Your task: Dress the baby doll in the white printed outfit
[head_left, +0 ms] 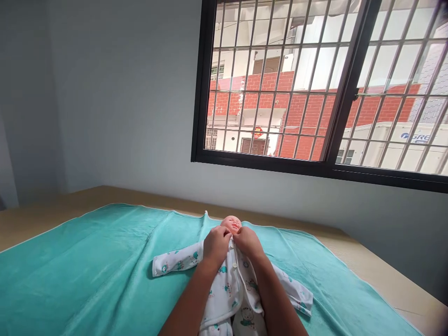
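A baby doll (231,222) lies face up on a teal blanket (105,261). It wears a white jacket (224,284) printed with small green figures, its sleeves spread to both sides. At the neck, my left hand (217,243) pinches one edge of the jacket's collar. My right hand (248,240) pinches the other collar edge, close beside the left. White buttons (234,265) show down the front, and the lower front edges hang apart. Printed trousers (247,322) show below the hem. The exact fingertip contact is partly hidden.
The blanket covers most of a tan bed surface (371,266), with a few folds to the left. A plain wall (129,102) rises behind it. A black-framed window (262,163) with metal bars is at upper right.
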### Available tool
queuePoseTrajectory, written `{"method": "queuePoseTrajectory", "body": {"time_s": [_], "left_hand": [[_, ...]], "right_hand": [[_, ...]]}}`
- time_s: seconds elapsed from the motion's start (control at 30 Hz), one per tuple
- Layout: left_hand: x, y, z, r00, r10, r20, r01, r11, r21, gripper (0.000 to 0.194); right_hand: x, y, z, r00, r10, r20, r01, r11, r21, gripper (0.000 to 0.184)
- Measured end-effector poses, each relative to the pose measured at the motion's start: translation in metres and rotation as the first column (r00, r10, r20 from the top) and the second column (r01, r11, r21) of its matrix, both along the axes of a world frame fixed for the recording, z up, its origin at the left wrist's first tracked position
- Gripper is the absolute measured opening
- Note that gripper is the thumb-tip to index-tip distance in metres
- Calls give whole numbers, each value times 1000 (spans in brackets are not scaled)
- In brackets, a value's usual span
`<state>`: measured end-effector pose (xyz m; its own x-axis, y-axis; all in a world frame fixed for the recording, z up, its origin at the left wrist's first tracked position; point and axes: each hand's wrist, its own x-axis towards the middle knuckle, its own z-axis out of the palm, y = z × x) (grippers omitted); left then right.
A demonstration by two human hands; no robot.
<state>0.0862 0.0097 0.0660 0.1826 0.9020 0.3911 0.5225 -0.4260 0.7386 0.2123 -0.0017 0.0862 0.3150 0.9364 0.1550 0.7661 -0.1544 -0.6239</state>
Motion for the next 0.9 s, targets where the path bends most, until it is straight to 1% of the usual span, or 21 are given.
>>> {"method": "queuePoseTrajectory", "body": {"time_s": [0.07, 0.2, 0.33, 0.47, 0.63, 0.8, 0.9], "left_hand": [[-1, 1, -1, 998, -17, 66, 17, 1000, 0, 17], [-2, 5, 0, 975, -56, 214, 74, 994, -79, 16], [-2, 9, 0, 931, -55, 360, 127, 976, -178, 19], [-1, 11, -3, 879, -44, 474, 170, 960, -225, 21], [-1, 11, -3, 855, -45, 517, 184, 958, -221, 10], [-2, 12, -5, 826, -41, 562, 210, 947, -241, 6], [-3, 11, -7, 802, -36, 596, 254, 924, -286, 13]], "right_hand": [[1, -1, 0, 992, 13, -122, -7, 999, 51, 20], [1, 1, -5, 931, 55, -362, -8, 992, 129, 16], [-4, 7, -15, 864, 110, -491, -18, 982, 188, 16], [-7, 9, -20, 826, 134, -547, -20, 978, 209, 17], [-7, 3, -19, 798, 140, -586, -27, 980, 198, 17], [-8, 1, -17, 807, 152, -571, -51, 981, 189, 19], [-9, 4, -19, 817, 133, -561, -37, 983, 179, 24]]}}
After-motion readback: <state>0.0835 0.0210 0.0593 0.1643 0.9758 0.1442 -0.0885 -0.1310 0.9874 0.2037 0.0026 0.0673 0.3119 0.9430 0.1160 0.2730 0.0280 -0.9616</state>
